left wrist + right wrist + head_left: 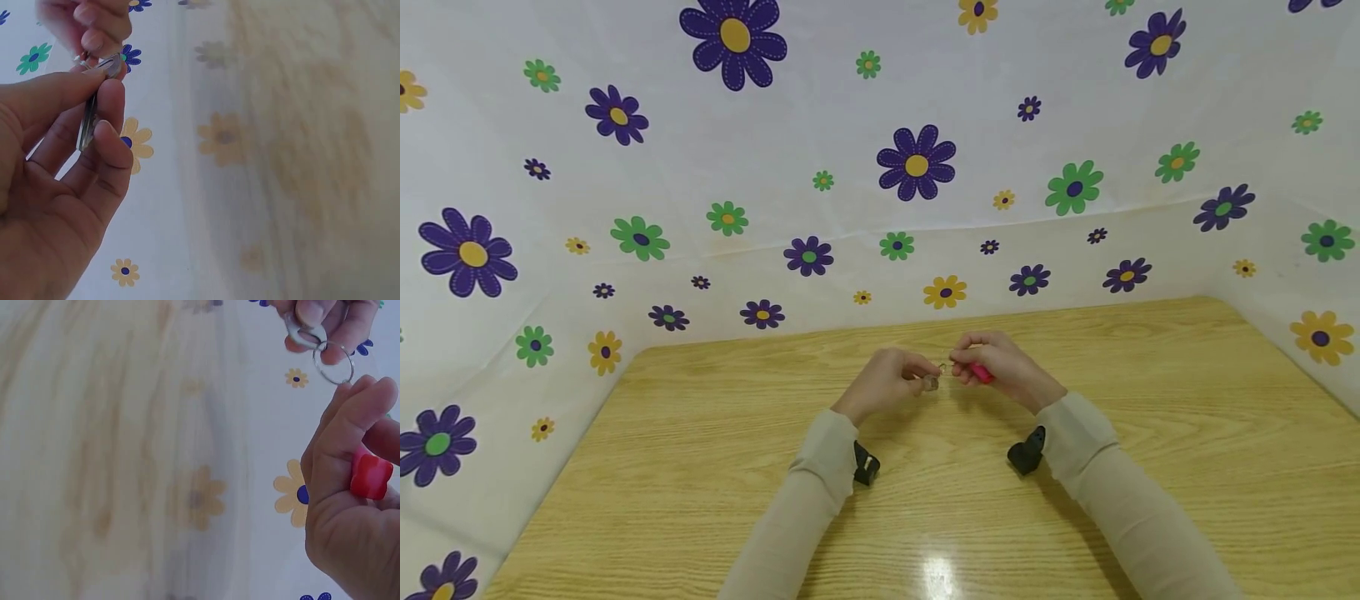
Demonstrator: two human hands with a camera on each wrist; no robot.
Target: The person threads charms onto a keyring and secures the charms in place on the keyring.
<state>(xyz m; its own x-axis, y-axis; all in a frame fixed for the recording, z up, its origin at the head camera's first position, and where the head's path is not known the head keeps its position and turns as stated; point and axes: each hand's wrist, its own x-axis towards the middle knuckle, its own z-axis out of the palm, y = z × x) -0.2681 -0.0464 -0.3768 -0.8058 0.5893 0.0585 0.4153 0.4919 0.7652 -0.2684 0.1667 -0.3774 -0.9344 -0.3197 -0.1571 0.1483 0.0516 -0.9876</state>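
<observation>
Above the table, my left hand pinches a metal key between thumb and fingers, its blade pointing down toward the palm. A thin round key ring meets the rounded head of the key in the right wrist view. At the ring's other side are the fingertips of my right hand, which pinch it. A bright pink-red piece with a lobed end is tucked in the right hand's curled fingers; most of its length is hidden. Both hands are close together, with the ring between them.
The wood-grain table spreads under both forearms. A white cloth with printed flowers stands behind the table and along its sides. Black wrist cameras hang below the sleeves.
</observation>
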